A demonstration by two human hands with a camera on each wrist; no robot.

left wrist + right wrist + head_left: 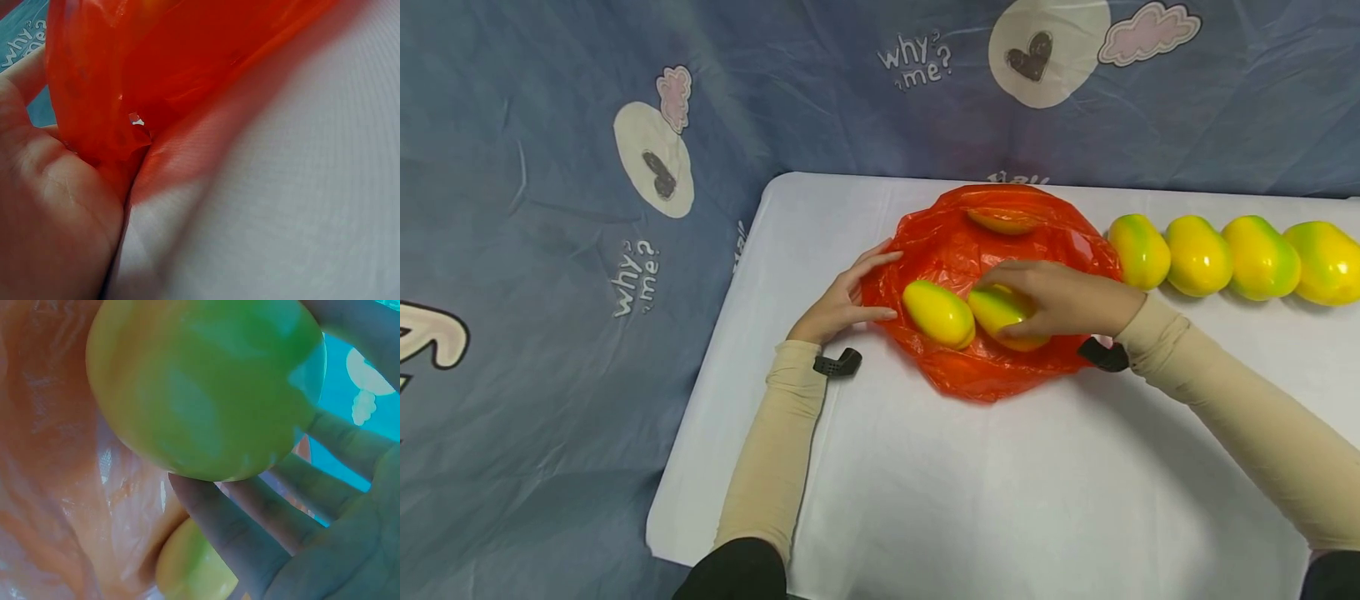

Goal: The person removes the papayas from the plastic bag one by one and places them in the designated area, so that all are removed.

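Note:
A crumpled red plastic bag (940, 242) lies spread on the white table, its mouth facing up. My right hand (1067, 296) reaches over it and grips a yellow-green mango (997, 310), with the fingers curled around the fruit in the right wrist view. Beside that one, a second mango (937, 314) rests in the bag. Red plastic partly covers another mango (1000, 220) at the bag's far side. At the bag's left edge, my left hand (842, 300) touches the plastic with fingers and thumb spread. The left wrist view shows its palm (56, 200) against the bag.
Several mangoes stand in a row along the right back of the table, the nearest mango (1138, 252) beside the bag. Blue printed cloth (820, 92) hangs behind and to the left of the table (1000, 500). Black wrist-worn devices sit on both sleeves.

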